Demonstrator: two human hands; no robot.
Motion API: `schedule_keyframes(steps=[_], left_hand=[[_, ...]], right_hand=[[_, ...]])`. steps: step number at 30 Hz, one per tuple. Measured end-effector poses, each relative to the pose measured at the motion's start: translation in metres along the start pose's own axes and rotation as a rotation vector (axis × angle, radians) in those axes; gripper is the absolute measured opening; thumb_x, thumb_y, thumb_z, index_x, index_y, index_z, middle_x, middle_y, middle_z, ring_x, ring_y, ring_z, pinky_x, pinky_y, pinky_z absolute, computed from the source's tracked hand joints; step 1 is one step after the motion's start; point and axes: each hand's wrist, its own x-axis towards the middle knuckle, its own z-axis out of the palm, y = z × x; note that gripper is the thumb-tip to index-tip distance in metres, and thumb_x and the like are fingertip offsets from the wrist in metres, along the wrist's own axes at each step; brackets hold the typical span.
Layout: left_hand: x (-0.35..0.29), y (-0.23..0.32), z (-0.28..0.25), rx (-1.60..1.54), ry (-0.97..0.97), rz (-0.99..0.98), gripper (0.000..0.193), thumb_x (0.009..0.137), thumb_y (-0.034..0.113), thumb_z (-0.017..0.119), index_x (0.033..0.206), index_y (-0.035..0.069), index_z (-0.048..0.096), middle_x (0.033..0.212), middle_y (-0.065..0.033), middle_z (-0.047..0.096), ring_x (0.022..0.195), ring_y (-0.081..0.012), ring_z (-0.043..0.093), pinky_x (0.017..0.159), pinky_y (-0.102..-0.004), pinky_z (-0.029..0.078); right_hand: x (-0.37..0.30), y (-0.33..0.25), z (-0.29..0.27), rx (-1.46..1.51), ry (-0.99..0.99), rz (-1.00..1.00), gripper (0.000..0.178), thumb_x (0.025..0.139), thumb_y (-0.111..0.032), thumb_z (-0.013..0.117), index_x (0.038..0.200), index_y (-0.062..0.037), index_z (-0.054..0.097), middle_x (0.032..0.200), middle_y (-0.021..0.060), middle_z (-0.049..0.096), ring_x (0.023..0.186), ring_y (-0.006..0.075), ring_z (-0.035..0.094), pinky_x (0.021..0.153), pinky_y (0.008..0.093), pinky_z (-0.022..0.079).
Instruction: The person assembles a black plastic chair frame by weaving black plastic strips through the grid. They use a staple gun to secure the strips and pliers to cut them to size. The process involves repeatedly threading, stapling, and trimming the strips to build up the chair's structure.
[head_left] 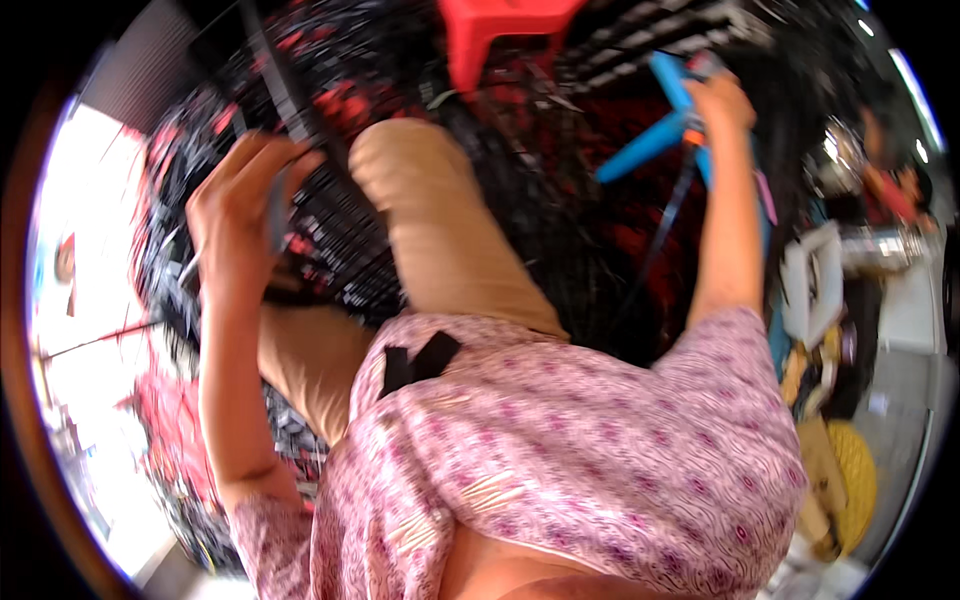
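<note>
My left hand (235,200) is raised on the left with its fingers curled. It closes around a grey-blue piece (278,212), mostly hidden by the palm; its kind does not show. A long black strip (290,110) slants down past my fingertips; I cannot tell whether they touch it. My right hand (725,100) reaches far forward on the right, fingers bent at the top of a bright blue stand with splayed legs (645,145). Something small, grey and reddish (706,64), is at those fingertips, blurred. An orange piece (693,137) with a dark rod (672,205) hangs below the hand.
Heaps of black and red strips (500,150) cover the floor around my legs. A red plastic stool (510,25) stands ahead. On the right are a white bin (812,285), metal pots (880,248), a yellow round mat (852,485) and another person (890,190).
</note>
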Motion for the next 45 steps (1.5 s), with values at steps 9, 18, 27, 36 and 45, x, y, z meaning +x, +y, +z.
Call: schedule_keyframes(steps=[9,18,27,36,45], left_hand=[[0.002,-0.03,-0.007,-0.121,0.019,-0.042,0.019,0.086,0.021,0.077,0.089,0.002,0.074,0.075,-0.0094,0.063,0.064,-0.0262,0.061,0.063,-0.0329,0.048],[0.028,-0.033,-0.054,-0.247,-0.024,-0.294,0.033,0.085,0.026,0.078,0.072,-0.001,0.064,0.058,0.0,0.046,0.058,-0.007,0.043,0.056,-0.0291,0.037],[0.046,-0.04,-0.046,-0.43,-0.146,-0.409,0.029,0.081,0.023,0.082,0.07,0.001,0.068,0.055,-0.0035,0.049,0.056,-0.0087,0.046,0.053,-0.0334,0.039],[0.051,-0.042,-0.042,-0.415,-0.185,-0.45,0.029,0.081,0.023,0.082,0.07,0.001,0.068,0.056,-0.003,0.05,0.056,-0.0097,0.046,0.054,-0.0343,0.039],[0.049,-0.04,-0.043,-0.401,-0.202,-0.463,0.033,0.084,0.026,0.08,0.069,0.0,0.065,0.056,-0.0035,0.048,0.056,-0.0105,0.045,0.054,-0.0352,0.038]], right_hand=[[0.079,0.063,0.081,0.493,-0.093,0.053,0.055,0.064,-0.022,0.083,0.104,0.0115,0.065,0.103,0.0242,0.07,0.093,0.0332,0.069,0.084,0.0428,0.053],[-0.011,0.088,-0.052,1.273,0.018,-0.062,0.087,0.079,0.002,0.079,0.152,0.0059,0.031,0.092,0.0102,0.066,0.07,0.0173,0.064,0.064,0.0305,0.052],[-0.185,-0.024,-0.135,1.435,0.204,-0.558,0.028,0.079,0.0,0.068,0.105,0.0015,0.061,0.098,0.0088,0.063,0.092,0.0183,0.06,0.089,0.0343,0.048],[-0.245,-0.123,-0.024,0.346,0.535,-1.111,0.041,0.096,-0.028,0.068,0.131,-0.0079,0.061,0.117,0.0079,0.068,0.107,0.0233,0.067,0.089,0.0377,0.057],[-0.276,-0.178,-0.038,1.074,-0.132,-1.238,0.048,0.092,-0.008,0.062,0.138,0.0038,0.056,0.12,0.0187,0.071,0.099,0.0257,0.074,0.084,0.0341,0.058]])
